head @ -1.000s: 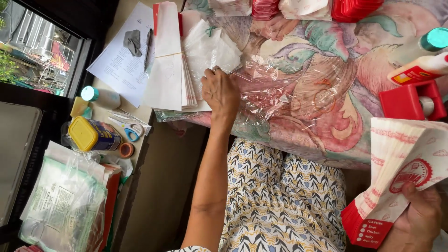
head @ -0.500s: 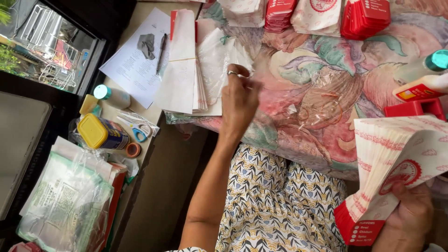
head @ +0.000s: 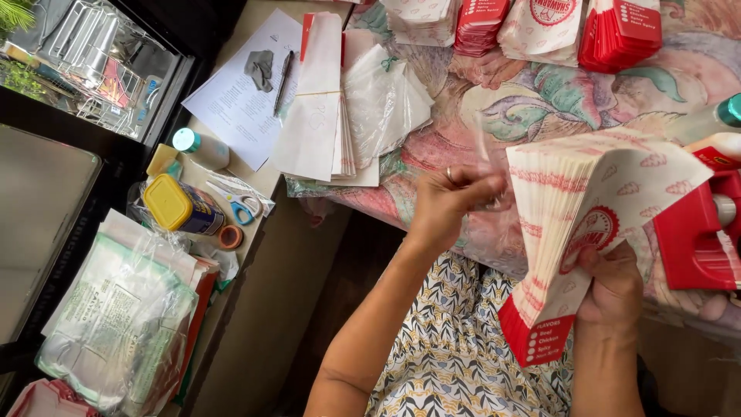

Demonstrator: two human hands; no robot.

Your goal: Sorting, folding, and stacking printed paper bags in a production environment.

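My right hand grips the bottom of a fanned stack of red-and-white paper bags, held upright over my lap at the right. My left hand, a ring on one finger, is raised just left of the stack's edge. Its fingertips are pinched on a thin clear plastic bag that is hard to make out against the floral tablecloth. A pile of clear plastic bags and white sheets lies on the table to the left of that hand.
More bundles of red-and-white paper bags line the far edge. A red holder sits at the right. On a side ledge are printed sheets with a pen, scissors, a yellow-lidded jar and a plastic-wrapped bundle.
My left hand has lifted off the table with the clear plastic pinched in it. My right hand has raised the fanned stack up and toward the left hand.
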